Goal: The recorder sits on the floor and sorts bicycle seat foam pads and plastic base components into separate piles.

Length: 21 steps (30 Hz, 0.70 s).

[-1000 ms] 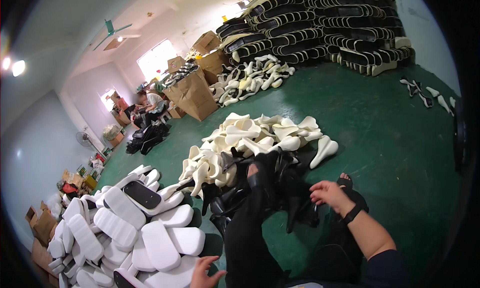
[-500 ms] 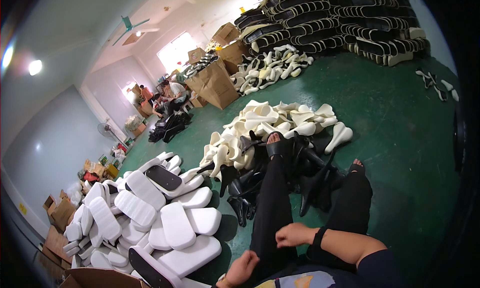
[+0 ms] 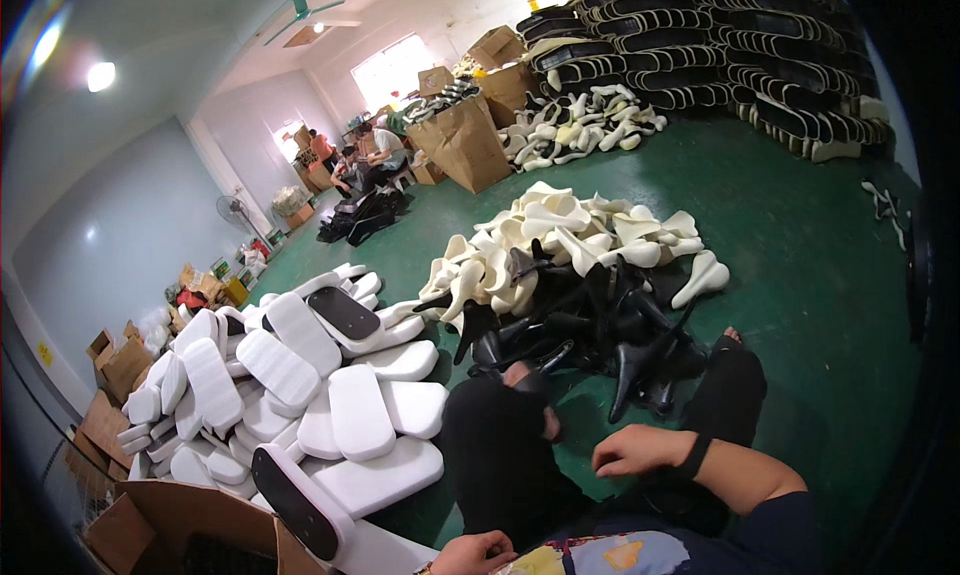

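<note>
My right hand (image 3: 640,451), with a black band on its wrist, hangs over my bent right leg, its fingers loosely curled together and nothing seen in them. At the lower edge, my left hand (image 3: 478,553) is closed near my lap, beside the printed front of my shirt, and shows no object. A heap of black saddle-shaped covers (image 3: 625,325) lies on the floor in front of my feet. Behind it rises a pile of cream saddle-shaped foam pieces (image 3: 560,215). White padded oblong pieces (image 3: 362,413), some with black backs, are heaped to the left.
An open cardboard box (image 3: 130,530) stands at the lower left. Stacked black seat shells with pale edges (image 3: 760,45) fill the far right. Farther back are a large carton (image 3: 462,145), a standing fan (image 3: 232,210) and people seated by dark items. Green floor (image 3: 810,245) lies to the right.
My left foot has drawn back from the piles, its knee now bent close to me. My hands have moved apart, the left lower and the right slightly rightward. The view has shifted.
</note>
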Motion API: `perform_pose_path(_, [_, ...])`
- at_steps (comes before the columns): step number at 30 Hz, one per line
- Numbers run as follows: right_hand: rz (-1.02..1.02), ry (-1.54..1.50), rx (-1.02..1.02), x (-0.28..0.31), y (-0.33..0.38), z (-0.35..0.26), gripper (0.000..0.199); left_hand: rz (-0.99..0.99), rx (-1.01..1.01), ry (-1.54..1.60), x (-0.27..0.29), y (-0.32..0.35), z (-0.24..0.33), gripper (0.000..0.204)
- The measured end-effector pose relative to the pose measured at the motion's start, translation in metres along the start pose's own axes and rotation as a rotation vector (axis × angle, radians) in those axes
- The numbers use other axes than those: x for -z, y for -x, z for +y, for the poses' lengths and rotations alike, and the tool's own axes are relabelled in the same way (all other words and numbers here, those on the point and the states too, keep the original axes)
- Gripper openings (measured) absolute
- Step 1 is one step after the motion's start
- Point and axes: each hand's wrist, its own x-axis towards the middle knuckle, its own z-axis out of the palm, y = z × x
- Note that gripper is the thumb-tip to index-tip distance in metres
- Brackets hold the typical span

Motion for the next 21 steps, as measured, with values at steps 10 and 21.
perform_pose_path(10, [0.134,-0.048,-0.161,0.002,0.007,0.032,0.027,0.018,0.079,0.017,0.0,-0.011,-0.021,0.029])
perform_pose_path(21, [0.491,-0.018,-0.301,0.056,0.07,0.012,0.028,-0.07,-0.21,-0.246,0.048,-0.103,0.024,0.03])
